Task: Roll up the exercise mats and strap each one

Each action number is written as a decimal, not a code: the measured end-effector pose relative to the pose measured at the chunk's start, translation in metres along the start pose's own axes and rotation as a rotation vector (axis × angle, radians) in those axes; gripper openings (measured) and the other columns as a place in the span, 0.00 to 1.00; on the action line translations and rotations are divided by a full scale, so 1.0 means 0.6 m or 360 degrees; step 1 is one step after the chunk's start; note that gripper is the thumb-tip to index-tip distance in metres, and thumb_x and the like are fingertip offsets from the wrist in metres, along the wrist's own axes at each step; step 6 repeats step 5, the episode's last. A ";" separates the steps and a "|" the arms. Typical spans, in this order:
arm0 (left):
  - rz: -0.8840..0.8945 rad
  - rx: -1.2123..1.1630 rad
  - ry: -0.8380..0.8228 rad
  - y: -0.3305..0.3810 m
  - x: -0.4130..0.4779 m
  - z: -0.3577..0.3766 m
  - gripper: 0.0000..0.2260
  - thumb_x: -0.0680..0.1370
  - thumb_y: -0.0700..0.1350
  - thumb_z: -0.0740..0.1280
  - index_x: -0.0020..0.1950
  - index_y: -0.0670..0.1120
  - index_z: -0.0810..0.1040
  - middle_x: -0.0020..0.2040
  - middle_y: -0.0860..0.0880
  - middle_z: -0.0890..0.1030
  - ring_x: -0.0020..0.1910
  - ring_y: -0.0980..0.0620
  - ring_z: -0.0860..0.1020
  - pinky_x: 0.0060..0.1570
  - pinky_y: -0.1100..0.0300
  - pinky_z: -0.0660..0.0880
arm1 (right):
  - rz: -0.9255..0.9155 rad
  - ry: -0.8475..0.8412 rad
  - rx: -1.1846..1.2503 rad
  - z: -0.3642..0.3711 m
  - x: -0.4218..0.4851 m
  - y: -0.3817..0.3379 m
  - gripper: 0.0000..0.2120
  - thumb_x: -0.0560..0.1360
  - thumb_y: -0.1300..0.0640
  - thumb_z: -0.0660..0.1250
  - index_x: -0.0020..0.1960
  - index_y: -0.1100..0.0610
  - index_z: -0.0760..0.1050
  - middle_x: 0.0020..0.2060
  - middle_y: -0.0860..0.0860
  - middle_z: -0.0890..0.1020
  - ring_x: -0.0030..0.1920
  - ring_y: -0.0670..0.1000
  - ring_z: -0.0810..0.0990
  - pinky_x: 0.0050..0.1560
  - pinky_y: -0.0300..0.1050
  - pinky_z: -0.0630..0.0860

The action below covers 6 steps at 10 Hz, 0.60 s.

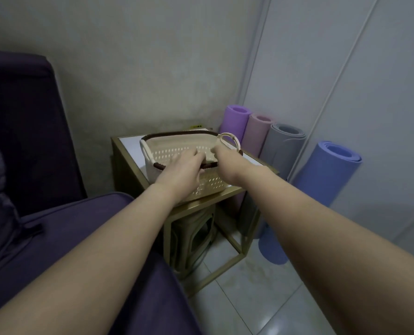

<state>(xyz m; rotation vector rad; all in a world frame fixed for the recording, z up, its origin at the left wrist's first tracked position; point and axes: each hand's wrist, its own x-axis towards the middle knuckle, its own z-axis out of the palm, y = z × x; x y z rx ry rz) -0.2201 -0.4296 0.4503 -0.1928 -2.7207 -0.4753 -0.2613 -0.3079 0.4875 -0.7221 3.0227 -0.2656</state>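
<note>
Several rolled exercise mats stand upright in the corner on the right: a purple mat (pixel 235 122), a pink mat (pixel 257 134), a grey mat (pixel 283 148) and a blue mat (pixel 321 180). No strap shows on any of them. A cream basket (pixel 167 151) with a dark brown rim sits on a small gold-framed side table (pixel 128 146). My left hand (pixel 181 168) reaches over the basket's near rim, fingers dipping inside. My right hand (pixel 225 163) reaches in beside it, near the right loop handle (pixel 228 140). The fingertips and the basket's contents are hidden.
A dark purple sofa (pixel 56 226) fills the left side, its arm right beside the table. Stacked stools (pixel 193 233) sit under the table. Grey walls close the corner behind. Pale floor tiles (pixel 249 298) lie in front of the table.
</note>
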 end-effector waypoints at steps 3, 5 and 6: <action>-0.0069 0.0031 0.0027 0.015 -0.008 -0.004 0.08 0.80 0.42 0.61 0.58 0.43 0.73 0.57 0.44 0.72 0.56 0.45 0.71 0.56 0.51 0.70 | -0.0077 0.0049 -0.0046 -0.006 -0.069 0.049 0.22 0.78 0.62 0.60 0.71 0.58 0.62 0.69 0.56 0.66 0.67 0.57 0.66 0.65 0.52 0.67; -0.0059 0.0302 0.0046 0.033 -0.011 -0.006 0.15 0.78 0.40 0.62 0.65 0.45 0.69 0.63 0.45 0.71 0.63 0.46 0.69 0.63 0.52 0.66 | -0.0105 0.0517 0.0178 -0.073 -0.206 0.092 0.23 0.78 0.60 0.62 0.72 0.54 0.61 0.68 0.50 0.69 0.68 0.49 0.67 0.65 0.41 0.64; -0.0059 0.0302 0.0046 0.033 -0.011 -0.006 0.15 0.78 0.40 0.62 0.65 0.45 0.69 0.63 0.45 0.71 0.63 0.46 0.69 0.63 0.52 0.66 | -0.0105 0.0517 0.0178 -0.073 -0.206 0.092 0.23 0.78 0.60 0.62 0.72 0.54 0.61 0.68 0.50 0.69 0.68 0.49 0.67 0.65 0.41 0.64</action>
